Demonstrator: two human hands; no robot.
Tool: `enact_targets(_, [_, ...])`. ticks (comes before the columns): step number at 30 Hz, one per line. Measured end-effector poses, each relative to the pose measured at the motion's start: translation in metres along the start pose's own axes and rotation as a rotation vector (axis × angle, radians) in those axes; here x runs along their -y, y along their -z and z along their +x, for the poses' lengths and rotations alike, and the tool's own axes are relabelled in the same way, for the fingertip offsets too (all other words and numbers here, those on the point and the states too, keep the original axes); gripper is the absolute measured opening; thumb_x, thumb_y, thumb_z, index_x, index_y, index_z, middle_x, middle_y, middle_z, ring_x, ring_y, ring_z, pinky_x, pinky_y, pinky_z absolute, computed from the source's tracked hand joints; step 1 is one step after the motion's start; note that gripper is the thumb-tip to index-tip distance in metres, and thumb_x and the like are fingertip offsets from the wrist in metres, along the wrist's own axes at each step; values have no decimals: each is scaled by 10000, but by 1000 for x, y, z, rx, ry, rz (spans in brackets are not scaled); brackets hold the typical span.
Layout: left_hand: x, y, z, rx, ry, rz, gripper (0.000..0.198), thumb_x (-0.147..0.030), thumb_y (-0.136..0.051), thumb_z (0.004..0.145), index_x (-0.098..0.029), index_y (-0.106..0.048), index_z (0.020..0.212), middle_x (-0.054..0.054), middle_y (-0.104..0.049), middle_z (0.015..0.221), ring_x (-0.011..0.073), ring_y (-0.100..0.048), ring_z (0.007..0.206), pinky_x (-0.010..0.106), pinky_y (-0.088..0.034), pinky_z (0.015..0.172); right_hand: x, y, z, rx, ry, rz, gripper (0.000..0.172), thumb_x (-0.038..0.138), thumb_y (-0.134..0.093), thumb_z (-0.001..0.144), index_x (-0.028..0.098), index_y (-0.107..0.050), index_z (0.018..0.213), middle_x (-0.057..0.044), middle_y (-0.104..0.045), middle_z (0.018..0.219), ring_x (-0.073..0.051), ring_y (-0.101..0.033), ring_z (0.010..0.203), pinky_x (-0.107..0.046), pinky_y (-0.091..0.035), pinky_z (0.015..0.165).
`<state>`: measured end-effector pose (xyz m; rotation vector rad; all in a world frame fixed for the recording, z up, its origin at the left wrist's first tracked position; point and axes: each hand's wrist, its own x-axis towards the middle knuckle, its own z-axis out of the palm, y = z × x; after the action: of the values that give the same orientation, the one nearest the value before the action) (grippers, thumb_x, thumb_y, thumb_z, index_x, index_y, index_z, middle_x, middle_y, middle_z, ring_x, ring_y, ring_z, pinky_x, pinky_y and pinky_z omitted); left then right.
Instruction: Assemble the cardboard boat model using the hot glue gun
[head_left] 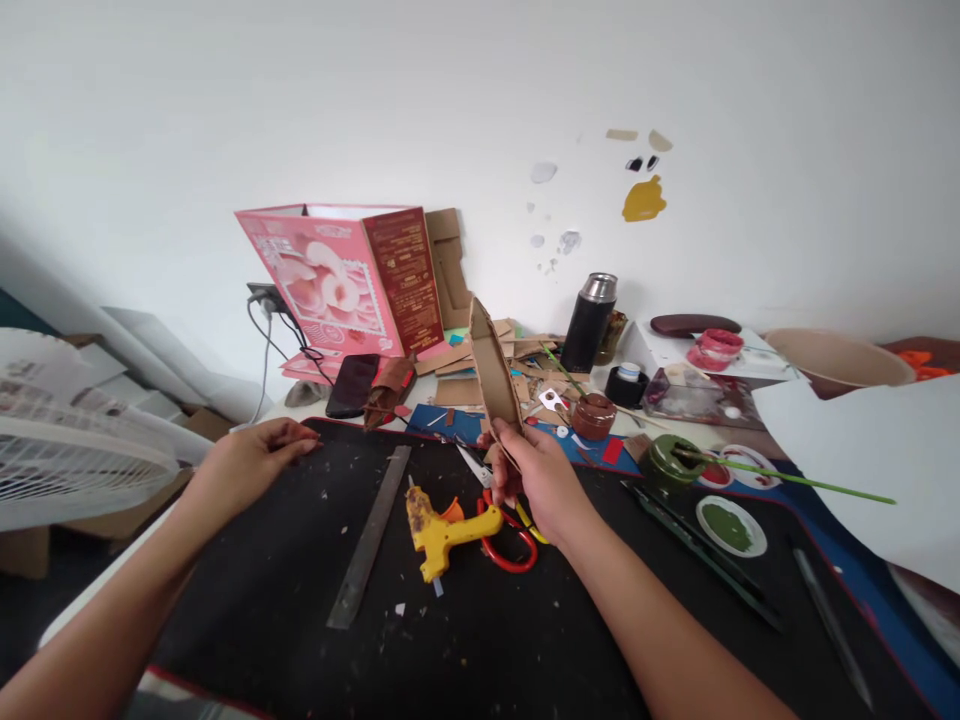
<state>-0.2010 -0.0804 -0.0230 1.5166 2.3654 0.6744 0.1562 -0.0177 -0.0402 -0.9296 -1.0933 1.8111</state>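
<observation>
My right hand (536,475) grips the lower end of a long, pointed cardboard piece (493,375) with raised edges, holding it upright over the black mat (285,580). My left hand (251,462) is over the mat's far left edge, thumb and fingers pinched together; whatever they hold, if anything, is too small to make out. Below and between the hands lies a yellow glue gun (446,530). Red-handled scissors (511,555) lie partly under my right hand. A metal ruler (371,540) rests left of the glue gun.
A pink box (337,280) stands at the back left near a phone (352,385). Cardboard scraps (461,390) are piled behind the mat. Further right are a black thermos (590,325), a brown paint jar (594,417) and a green paint jar (670,465). A fan (75,440) borders the left side.
</observation>
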Motion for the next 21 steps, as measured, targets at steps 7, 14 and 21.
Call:
enact_targets(7, [9, -9, -12, 54, 6, -7, 542, -763, -479, 833, -258, -617, 690, 24, -728, 615, 263, -686, 628, 322, -491, 652, -1, 0, 0, -16, 5, -17, 606, 744, -801, 729, 164, -682, 860, 53, -573, 491, -120, -567, 368, -187, -318, 336])
enact_targets(14, [-5, -1, -20, -111, -376, 92, 448, -545, -592, 835, -237, -749, 1121, 173, -780, 1257, 427, -677, 1211, 522, -462, 1076, -6, -2, 1, 14, 4, -19, 563, 714, -788, 778, 171, -661, 852, 55, -570, 485, -121, -564, 365, -193, -318, 342])
enact_targets(21, [-105, -13, -17, 104, -356, -398, 582, -660, -612, 907, -223, -726, 1274, 111, -798, 1201, 308, -735, 1048, 419, -575, 914, -8, -2, -2, 80, -40, -20, 543, 698, -773, 833, 164, -692, 885, 51, -585, 496, -114, -570, 382, -188, -308, 350])
